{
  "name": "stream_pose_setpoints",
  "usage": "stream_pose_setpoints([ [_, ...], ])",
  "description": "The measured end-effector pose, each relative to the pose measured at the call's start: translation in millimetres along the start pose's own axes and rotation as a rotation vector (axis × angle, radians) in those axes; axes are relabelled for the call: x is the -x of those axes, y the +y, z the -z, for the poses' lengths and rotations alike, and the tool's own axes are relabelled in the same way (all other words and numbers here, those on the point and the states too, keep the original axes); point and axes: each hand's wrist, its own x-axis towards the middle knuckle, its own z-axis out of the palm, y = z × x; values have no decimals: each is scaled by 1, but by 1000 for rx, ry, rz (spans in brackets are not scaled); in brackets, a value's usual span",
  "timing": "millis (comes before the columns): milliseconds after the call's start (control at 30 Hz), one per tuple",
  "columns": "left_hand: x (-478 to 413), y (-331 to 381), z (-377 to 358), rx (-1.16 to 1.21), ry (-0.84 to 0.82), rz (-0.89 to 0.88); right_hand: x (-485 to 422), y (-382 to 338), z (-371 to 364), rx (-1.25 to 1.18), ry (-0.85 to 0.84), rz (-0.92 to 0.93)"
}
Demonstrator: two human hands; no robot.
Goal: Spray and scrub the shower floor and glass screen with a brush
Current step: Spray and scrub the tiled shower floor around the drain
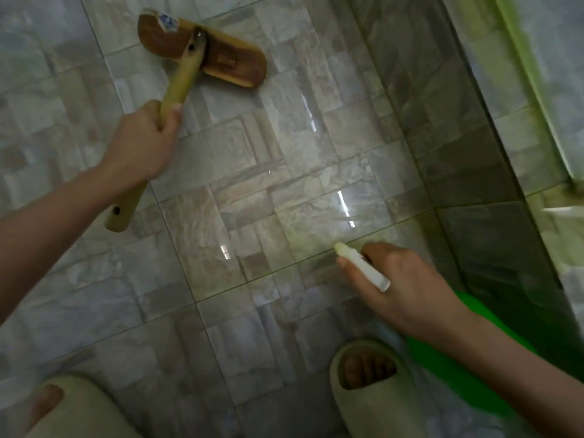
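Left grip [142, 143] clamps the brush [234, 61] handle, upper left; right grip [401, 286] clasps a spray bottle [458, 374] over the floor [252, 216].

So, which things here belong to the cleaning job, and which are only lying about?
For the job: brush, its handle gripped by the left hand; spray bottle, held in the right hand; shower floor; glass screen at the right.

Just there: left slipper and right slipper, both worn on the feet.
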Motion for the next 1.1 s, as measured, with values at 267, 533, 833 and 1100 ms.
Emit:
stream_pose_setpoints([
  [267, 146, 28, -1, 162, -177, -47, -10, 5, 2, -75, 1, 34],
  [533, 322, 14, -23, -98, -632, -133, 12, -2, 54, -265, 247, 45],
  [833, 236, 86, -40, -139, -388, -50, -2, -22, 75, -239, 234, 48],
  [1100, 278, 65, -16, -291, -559, -22, 0, -30, 77, -238, 176, 4],
])
